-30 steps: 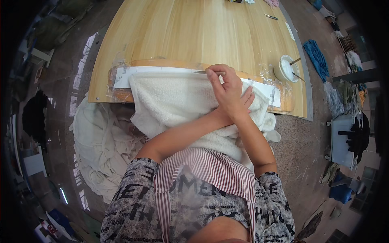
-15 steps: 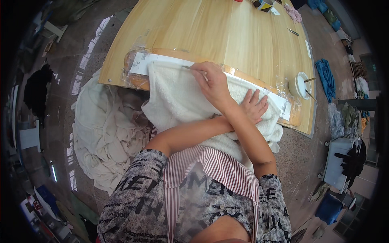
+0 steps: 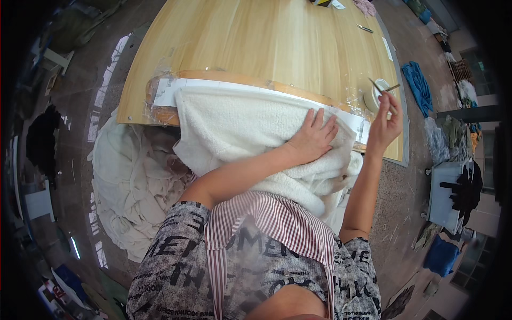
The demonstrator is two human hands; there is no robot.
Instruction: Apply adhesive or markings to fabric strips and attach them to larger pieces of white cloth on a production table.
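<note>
A white fluffy cloth (image 3: pixel 240 128) lies over the near edge of the wooden table (image 3: pixel 256 37) and hangs down toward my lap. Beneath its top edge runs a white strip (image 3: pixel 165 90) on a plastic-wrapped board. My left hand (image 3: pixel 312 136) presses flat on the cloth's right part, fingers spread. My right hand (image 3: pixel 385 120) is raised off the cloth at the table's right corner, pinching a thin stick (image 3: pixel 393 88) beside a small white bowl (image 3: pixel 373 98). A second thin stick rests in the bowl.
A big heap of off-white fabric (image 3: pixel 122 181) lies on the floor at my left. On the right are a blue cloth (image 3: pixel 418 85) and a grey bin with a black item (image 3: pixel 448 192). Small tools lie at the table's far end (image 3: pixel 365 28).
My right hand has left the cloth's top edge and moved right to the small bowl. My left hand has slid onto the right part of the cloth. The view has shifted left.
</note>
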